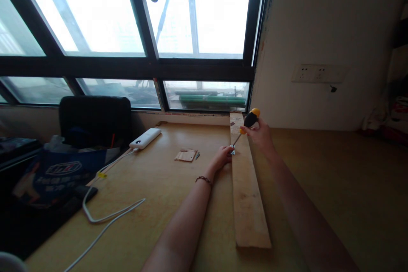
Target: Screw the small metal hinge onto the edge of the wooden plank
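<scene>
A long wooden board lies lengthwise on the table, its far end toward the window. My right hand is closed around a screwdriver with a yellow and black handle, held at a slant. Its shaft runs down to a small metal bracket at the board's left edge. With its fingers closed at that bracket, my left hand steadies it against the wood. Whether a screw sits under the tip is too small to make out.
Left of the board lie a small wooden piece and a few screws. A white power bank with a white cable is at the table's left edge. Beyond that edge stand a black chair and a blue bag.
</scene>
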Demonstrator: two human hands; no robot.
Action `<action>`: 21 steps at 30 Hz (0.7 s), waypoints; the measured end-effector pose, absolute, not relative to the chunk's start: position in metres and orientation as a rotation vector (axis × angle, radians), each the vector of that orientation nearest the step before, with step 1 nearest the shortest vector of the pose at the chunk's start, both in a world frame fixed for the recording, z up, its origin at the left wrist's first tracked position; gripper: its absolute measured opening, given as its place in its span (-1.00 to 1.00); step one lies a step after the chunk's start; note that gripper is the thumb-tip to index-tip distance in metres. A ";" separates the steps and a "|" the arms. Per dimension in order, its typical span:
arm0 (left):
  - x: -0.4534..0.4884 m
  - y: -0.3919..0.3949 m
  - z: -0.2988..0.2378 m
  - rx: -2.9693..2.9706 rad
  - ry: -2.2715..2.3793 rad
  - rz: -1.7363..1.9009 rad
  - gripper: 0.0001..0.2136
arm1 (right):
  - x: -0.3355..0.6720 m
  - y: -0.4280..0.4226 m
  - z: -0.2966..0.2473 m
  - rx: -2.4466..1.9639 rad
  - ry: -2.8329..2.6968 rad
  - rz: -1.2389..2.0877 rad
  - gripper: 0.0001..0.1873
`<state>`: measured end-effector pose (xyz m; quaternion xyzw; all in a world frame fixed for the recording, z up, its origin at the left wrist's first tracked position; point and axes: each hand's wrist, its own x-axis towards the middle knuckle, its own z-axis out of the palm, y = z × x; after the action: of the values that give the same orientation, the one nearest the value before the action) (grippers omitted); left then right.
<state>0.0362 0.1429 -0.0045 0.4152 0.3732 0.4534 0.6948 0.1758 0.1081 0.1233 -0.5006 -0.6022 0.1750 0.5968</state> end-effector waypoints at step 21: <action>0.034 0.150 -0.017 1.038 0.736 1.007 -0.81 | 0.183 0.097 0.135 -1.081 -1.230 0.834 -0.59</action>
<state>0.0339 0.1498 -0.0165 0.4639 0.3289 0.4502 0.6884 0.1830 0.0968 0.1347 -0.4675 -0.5320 0.3606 0.6069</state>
